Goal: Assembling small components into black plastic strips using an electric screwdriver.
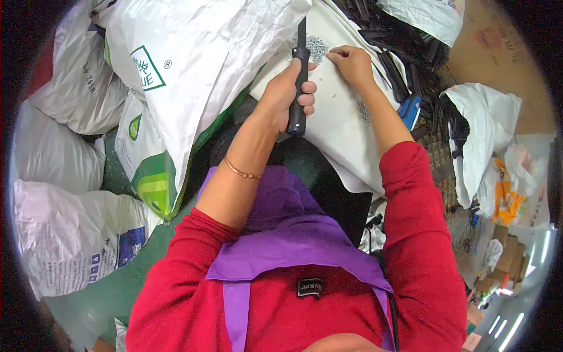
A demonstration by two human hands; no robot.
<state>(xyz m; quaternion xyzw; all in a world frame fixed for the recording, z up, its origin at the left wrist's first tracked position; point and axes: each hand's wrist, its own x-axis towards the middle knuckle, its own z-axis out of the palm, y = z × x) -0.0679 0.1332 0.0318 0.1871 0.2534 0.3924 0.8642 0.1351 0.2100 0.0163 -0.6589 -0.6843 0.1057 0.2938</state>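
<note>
My left hand (pixel 287 97) is wrapped round a long black tool handle (pixel 297 120). Small round fittings show near its two ends, and a narrow dark strip (pixel 302 32) points away from me out of its far end. My right hand (pixel 353 66) is closed in a pinch at the edge of a pile of small silvery metal pieces (pixel 317 49), perhaps screws; whatever lies between the fingertips is too small to make out. The pile rests on a white sheet (pixel 331 126) in front of me. More small pieces (pixel 363 110) lie beside my right forearm.
Large white sacks, one green-printed (pixel 193 70), crowd the left side. Long black parts (pixel 404 76) are heaped at the far right, beside a blue object (pixel 410 111). Another white sack (pixel 481 129) and a cardboard box (pixel 498 64) stand further right.
</note>
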